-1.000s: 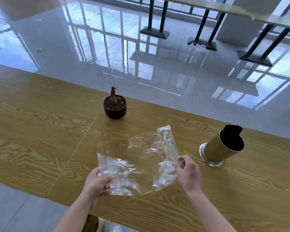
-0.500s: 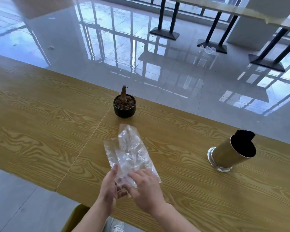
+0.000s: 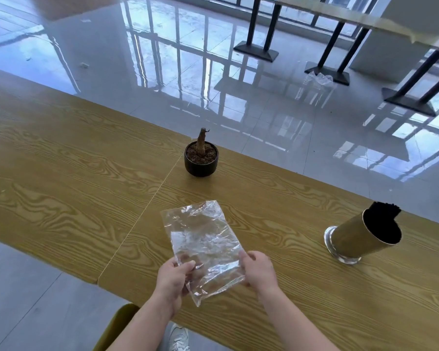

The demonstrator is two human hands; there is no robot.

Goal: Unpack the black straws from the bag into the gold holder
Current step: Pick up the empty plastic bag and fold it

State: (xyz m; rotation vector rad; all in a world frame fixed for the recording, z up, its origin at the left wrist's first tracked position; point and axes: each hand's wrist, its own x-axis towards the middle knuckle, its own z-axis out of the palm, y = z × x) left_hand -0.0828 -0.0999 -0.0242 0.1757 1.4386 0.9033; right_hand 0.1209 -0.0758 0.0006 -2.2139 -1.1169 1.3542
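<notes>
A clear, crumpled plastic bag (image 3: 200,239) with nothing visible inside lies flat on the wooden table (image 3: 61,173) in front of me. My left hand (image 3: 174,278) pinches its near left edge and my right hand (image 3: 259,269) holds its near right edge. To the right, apart from both hands, stands the gold holder (image 3: 352,239) on a clear base. Black straws (image 3: 385,211) fill it, their tips poking above the rim.
A small black pot with a bare brown stump (image 3: 200,158) stands at the table's far edge, beyond the bag. A yellow-green chair (image 3: 114,328) and a white shoe show below the near edge. Other tables' black legs stand on the glossy floor behind.
The bag was spread wide between both hands, then bunched up narrow. Now it lies flattened lengthwise on the table, with my hands apart on its near corners.
</notes>
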